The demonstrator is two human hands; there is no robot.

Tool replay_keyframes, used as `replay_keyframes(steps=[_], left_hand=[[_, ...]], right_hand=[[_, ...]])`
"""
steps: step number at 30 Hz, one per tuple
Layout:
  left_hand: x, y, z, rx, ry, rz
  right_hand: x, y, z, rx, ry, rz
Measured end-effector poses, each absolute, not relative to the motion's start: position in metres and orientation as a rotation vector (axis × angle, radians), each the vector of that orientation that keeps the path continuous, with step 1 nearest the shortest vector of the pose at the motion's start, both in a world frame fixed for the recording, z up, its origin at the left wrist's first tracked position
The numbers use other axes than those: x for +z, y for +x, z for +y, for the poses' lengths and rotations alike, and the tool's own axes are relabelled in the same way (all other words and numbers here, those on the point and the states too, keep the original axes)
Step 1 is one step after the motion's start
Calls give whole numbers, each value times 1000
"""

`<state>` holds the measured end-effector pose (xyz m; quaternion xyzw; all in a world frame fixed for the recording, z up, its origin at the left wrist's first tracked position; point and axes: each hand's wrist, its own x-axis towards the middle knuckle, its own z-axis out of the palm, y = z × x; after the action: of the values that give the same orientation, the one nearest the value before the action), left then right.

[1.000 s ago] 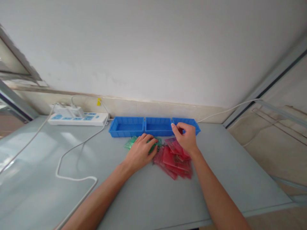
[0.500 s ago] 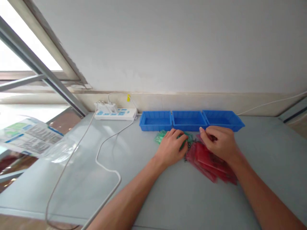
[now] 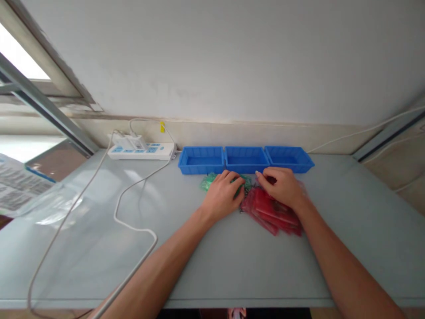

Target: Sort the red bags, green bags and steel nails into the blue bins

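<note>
My left hand [image 3: 222, 196] rests palm down over green plastic netting or bags [image 3: 208, 181], its fingers bent and a gap showing between thumb and forefinger. Small dark metal pieces, seemingly screws [image 3: 247, 193], lie by its thumb, partly hidden. My right hand [image 3: 281, 186] is closed, with thumb and forefinger pinched together. Whatever it holds, if anything, is hidden. Under and below the right hand lies a pile of red see-through bags [image 3: 270, 212]. Just behind both hands stand three joined blue trays [image 3: 244, 169], with nothing visible inside them.
A white power strip [image 3: 142, 153] with plugs sits at the back left. Its white cable [image 3: 133, 228] loops across the grey table [image 3: 206, 274] and passes over my left forearm. Clear plastic packaging [image 3: 29, 199] with a printed label lies at the far left. A wall rises behind the trays.
The camera view has shifted, so the trays, bags and hands appear farther left and slightly higher. The table's front edge now shows more. My hands keep nearly the same places and poses.
</note>
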<state>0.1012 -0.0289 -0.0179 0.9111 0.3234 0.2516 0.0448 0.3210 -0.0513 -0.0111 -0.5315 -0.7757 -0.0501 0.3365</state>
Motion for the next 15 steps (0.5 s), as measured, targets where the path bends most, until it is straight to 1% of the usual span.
replay_keyframes(steps=[4,9,13,15], left_hand=[[-19,101,-29,824,2782,988],[-13,101,-35,1052,2809,1110],[-10,101,-38,1005,2787,1339],[-12,102,-38,947,2753,1433]], right_hand=[[-14,319,-51,-129,-1393,-1994],[-8,320,-51,-221,-1426,-1849],[-7,329,-46,-317,-1500,-1654],[-11,336,-42,-326,-1577,-1647]])
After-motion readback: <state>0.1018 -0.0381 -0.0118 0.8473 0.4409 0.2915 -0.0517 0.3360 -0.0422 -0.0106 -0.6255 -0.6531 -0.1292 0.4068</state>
